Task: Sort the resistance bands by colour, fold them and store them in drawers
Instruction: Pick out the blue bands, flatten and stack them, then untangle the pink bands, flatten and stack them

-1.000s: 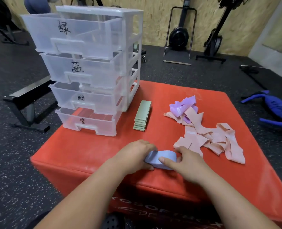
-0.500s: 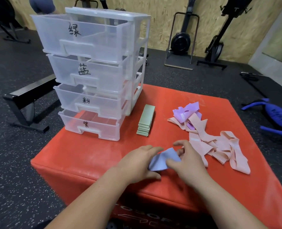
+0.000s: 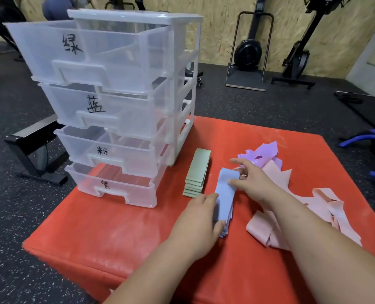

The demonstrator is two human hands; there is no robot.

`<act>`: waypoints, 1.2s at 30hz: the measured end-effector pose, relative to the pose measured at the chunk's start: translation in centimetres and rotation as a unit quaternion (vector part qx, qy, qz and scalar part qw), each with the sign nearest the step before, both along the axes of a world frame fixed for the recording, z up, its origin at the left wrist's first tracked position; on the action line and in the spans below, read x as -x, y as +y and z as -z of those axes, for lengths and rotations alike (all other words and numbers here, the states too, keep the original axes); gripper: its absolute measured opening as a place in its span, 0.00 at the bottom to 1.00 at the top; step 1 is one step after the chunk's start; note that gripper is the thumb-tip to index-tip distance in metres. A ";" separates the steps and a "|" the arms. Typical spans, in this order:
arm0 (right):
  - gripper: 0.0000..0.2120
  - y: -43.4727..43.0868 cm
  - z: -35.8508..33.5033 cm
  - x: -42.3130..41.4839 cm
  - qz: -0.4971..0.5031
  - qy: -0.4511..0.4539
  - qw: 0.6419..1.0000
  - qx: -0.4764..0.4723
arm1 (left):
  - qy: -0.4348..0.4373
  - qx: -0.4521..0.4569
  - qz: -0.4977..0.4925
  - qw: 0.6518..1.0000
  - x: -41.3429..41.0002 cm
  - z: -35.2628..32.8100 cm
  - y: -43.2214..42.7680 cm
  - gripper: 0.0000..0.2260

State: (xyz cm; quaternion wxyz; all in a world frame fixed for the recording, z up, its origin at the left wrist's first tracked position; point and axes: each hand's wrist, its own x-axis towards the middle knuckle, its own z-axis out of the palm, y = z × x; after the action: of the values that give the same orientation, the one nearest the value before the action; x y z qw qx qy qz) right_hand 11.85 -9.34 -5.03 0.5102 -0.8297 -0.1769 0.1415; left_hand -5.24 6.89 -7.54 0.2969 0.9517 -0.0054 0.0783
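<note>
Red tabletop (image 3: 138,227): your left hand (image 3: 197,218) grips the blue stack (image 3: 225,194); right hand (image 3: 256,185) fingers (image 3: 243,172) pinch its far end. Stacking step; next, probably square it and load drawer 2 (image 3: 98,110).

red padded box (image 3: 116,238) | black bench (image 3: 28,133) | blue object on floor (image 3: 362,139) | exercise machine (image 3: 248,51)

The left hand (image 3: 200,218) is gripping the near end of a stack of folded light-blue elastic bands (image 3: 225,194) while the right hand (image 3: 254,183) is pinching its far end. The stack is lying on a red padded box (image 3: 116,233), just beside a stack of folded green bands (image 3: 197,172).
</note>
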 end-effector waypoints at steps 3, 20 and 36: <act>0.29 1.0 0.7 -1.8 0.017 -0.003 1.000 -0.011 | -0.006 -0.055 -0.005 0.998 -1.3 0.2 -0.3 0.23; 0.12 0.9 0.3 1.5 0.045 -0.224 0.956 0.186 | -0.009 -0.131 -0.042 0.990 -2.7 0.3 -1.3 0.17; 0.12 -16.1 0.4 13.5 0.061 -0.227 0.850 0.472 | -0.027 -0.102 0.066 0.992 1.2 -2.5 -6.7 0.21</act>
State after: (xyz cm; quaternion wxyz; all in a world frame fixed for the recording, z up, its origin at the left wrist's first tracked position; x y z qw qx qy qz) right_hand -1.62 -25.47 -5.47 0.0108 -0.9887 -0.1487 -0.0154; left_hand -6.46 0.14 -5.06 0.2027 0.9721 -0.0845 0.0829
